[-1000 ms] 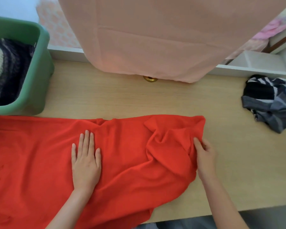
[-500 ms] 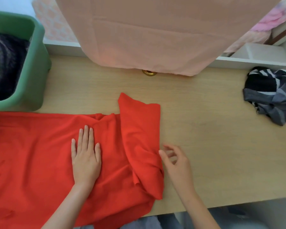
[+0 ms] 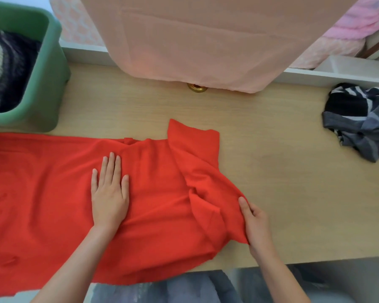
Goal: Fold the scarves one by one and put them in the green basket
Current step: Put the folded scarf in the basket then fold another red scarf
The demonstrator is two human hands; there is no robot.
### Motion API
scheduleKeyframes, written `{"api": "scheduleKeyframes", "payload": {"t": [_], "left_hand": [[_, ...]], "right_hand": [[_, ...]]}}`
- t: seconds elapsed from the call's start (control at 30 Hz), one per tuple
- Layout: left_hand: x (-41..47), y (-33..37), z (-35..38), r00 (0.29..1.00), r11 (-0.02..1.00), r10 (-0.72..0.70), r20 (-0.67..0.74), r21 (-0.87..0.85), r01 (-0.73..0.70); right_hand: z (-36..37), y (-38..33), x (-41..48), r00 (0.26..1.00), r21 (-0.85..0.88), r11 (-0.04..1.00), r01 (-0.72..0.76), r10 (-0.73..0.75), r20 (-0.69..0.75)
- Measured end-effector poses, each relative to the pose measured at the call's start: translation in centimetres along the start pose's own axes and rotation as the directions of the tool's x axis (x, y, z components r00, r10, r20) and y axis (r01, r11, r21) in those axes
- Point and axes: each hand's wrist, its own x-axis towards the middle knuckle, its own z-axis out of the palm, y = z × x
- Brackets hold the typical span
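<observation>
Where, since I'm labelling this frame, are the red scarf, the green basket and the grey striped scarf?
red scarf [image 3: 162, 182]: head view, flat middle of the cloth.
green basket [image 3: 50, 88]: head view, its right outer wall.
grey striped scarf [image 3: 359, 127]: head view, middle of the crumpled heap.

"What kind of place are we looking at?"

"It is looking like a room in a home, maybe a bedroom."

"What is telling you that?"

"A wooden table [image 3: 282, 193] is standing against a white ledge [image 3: 337, 75]. A big peach cloth [image 3: 206, 40] is hanging down over the table's far edge. A pink fluffy blanket [image 3: 357, 22] is lying past the far right corner."

"Anything else?"

"A green basket [image 3: 50, 90] is sitting at the far left corner, holding folded cloths [image 3: 9, 73]. A red scarf [image 3: 53, 193] is lying along the near edge, and a grey striped scarf [image 3: 359, 127] is bunching up by the right edge."
</observation>
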Motion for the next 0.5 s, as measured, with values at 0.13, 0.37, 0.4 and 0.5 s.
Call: {"api": "scheduleKeyframes", "payload": {"t": [0.13, 0.37, 0.4, 0.5], "left_hand": [[0.0, -0.2, 0.2, 1.0, 1.0, 0.018, -0.016, 0.004, -0.018], [0.2, -0.3, 0.4, 1.0, 0.999, 0.021, -0.008, 0.041, -0.02], [0.2, -0.4, 0.4, 1.0, 0.999, 0.02, -0.006, 0.046, -0.02], [0.2, -0.4, 0.4, 1.0, 0.998, 0.024, -0.009, 0.054, -0.023]], "right_hand": [[-4.6, 0.4, 1.1, 0.995, -0.104, 0.994, 0.03, -0.041, -0.096], [-7.5, 2.8, 0.3, 0.998, -0.369, 0.928, 0.051, -0.029, 0.063], [-7.8, 3.6, -0.3, 0.996, -0.451, 0.89, 0.063, -0.029, 0.082], [-8.9, 5.2, -2.1, 0.992, -0.486, 0.869, 0.097, -0.122, -0.02]]}}
